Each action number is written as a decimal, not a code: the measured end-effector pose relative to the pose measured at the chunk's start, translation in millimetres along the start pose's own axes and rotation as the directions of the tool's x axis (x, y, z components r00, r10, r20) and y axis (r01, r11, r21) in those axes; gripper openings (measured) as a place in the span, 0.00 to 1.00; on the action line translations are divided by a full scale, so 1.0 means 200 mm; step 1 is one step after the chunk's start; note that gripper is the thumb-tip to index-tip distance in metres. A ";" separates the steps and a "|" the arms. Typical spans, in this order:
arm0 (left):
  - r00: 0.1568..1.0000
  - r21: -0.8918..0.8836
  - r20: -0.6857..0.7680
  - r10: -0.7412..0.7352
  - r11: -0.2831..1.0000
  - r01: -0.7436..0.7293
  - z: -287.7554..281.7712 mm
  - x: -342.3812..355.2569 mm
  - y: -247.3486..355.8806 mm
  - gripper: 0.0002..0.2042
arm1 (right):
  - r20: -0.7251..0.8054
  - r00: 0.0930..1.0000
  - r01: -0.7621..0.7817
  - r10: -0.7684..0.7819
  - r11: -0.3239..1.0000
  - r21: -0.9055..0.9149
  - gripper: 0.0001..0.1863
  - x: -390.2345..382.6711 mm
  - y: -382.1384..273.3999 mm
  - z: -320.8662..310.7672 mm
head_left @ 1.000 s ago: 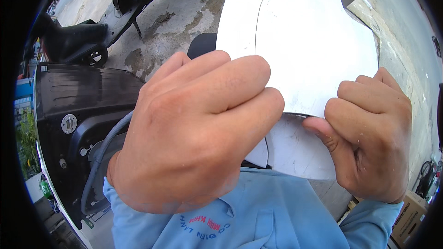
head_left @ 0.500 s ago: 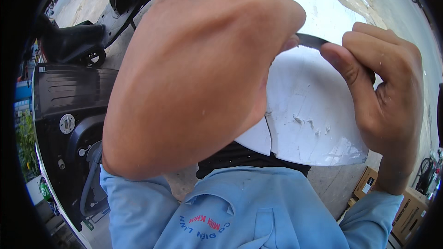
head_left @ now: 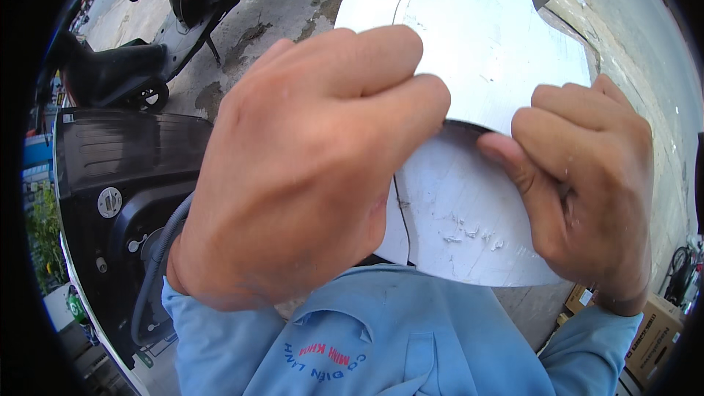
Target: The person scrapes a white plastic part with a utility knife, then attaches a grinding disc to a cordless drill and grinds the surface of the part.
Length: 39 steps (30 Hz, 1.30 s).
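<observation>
My left hand (head_left: pixel 315 154) is closed on one end of a thin dark strip (head_left: pixel 467 125). The strip bows slightly upward in the gap between my hands. At its other end my right hand (head_left: pixel 587 176) is closed, with the thumb pressed against it. Both ends of the strip are hidden in my fingers. Beneath it lies a smooth white panel (head_left: pixel 499 37) with rounded edges and a dark seam. Small ragged white shavings (head_left: pixel 473 235) cling to the panel's near part, close to my body.
On the left stands a dark appliance panel (head_left: pixel 132 139) with a grey corrugated hose (head_left: pixel 143 286). A parked motorbike (head_left: pixel 125 66) is farther back on the concrete floor (head_left: pixel 271 15). Cardboard boxes (head_left: pixel 653 341) sit at the lower right.
Both hands have come down toward my body with the strip between them, the left also shifting leftward. More of the white panel's far part now shows.
</observation>
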<state>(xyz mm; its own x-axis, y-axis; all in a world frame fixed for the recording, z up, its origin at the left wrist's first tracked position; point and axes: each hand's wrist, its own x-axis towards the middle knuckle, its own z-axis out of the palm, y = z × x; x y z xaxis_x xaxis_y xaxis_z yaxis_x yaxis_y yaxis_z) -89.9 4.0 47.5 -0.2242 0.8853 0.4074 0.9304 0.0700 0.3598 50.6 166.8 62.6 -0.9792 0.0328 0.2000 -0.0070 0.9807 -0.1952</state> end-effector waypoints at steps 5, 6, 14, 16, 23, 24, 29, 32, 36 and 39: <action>0.994 0.016 0.101 0.047 0.999 -0.049 -0.03 0.07 -0.04 0.07 | 0.001 1.000 -0.019 0.019 0.998 -0.064 0.19 0.00 -0.02 -0.04; 0.998 -0.001 0.031 0.059 0.998 -0.059 -0.02 0.10 -0.09 0.06 | -0.077 0.997 -0.029 0.028 1.000 -0.005 0.19 0.06 0.03 -0.01; 0.999 -0.113 0.018 0.028 0.993 -0.026 -0.06 0.02 0.01 0.06 | 0.058 0.998 -0.018 0.021 0.999 -0.049 0.19 -0.01 -0.05 -0.08; 0.999 -0.011 -0.019 0.042 0.999 -0.042 -0.05 0.06 -0.06 0.07 | -0.054 0.998 -0.012 0.012 1.000 0.002 0.19 0.10 0.04 -0.03; 0.994 0.007 0.071 -0.080 0.997 0.080 -0.06 -0.08 0.02 0.09 | 0.092 0.995 0.048 -0.042 0.997 -0.063 0.19 0.02 -0.05 -0.04; 0.995 0.014 0.070 -0.077 0.997 0.076 -0.06 -0.09 0.03 0.09 | 0.085 0.995 0.057 -0.053 0.997 -0.054 0.19 0.02 -0.05 -0.05; 0.993 0.023 0.018 -0.119 0.993 0.119 -0.07 0.01 -0.04 0.09 | -0.109 0.992 0.071 -0.067 0.997 0.029 0.18 0.17 0.04 0.02; 0.994 0.014 0.044 -0.100 0.995 0.099 -0.05 -0.10 0.02 0.08 | 0.102 0.994 0.051 -0.048 0.998 -0.029 0.18 0.06 -0.06 -0.04; 0.998 0.026 0.049 -0.029 0.999 0.027 -0.07 -0.10 0.05 0.07 | 0.100 0.993 0.074 -0.064 0.992 -0.100 0.20 0.06 -0.07 -0.12; 0.996 0.002 0.003 -0.094 0.996 0.094 -0.07 -0.05 -0.02 0.08 | 0.013 1.000 0.014 -0.016 0.994 0.107 0.19 0.16 0.01 -0.03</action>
<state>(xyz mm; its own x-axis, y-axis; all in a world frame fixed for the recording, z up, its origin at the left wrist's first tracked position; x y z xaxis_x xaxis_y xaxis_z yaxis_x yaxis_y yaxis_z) -96.1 -11.0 53.8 -0.3093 0.8764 0.3690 0.9059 0.1534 0.3948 19.4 171.7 74.0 -0.9816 0.0149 0.1903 -0.0425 0.9547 -0.2944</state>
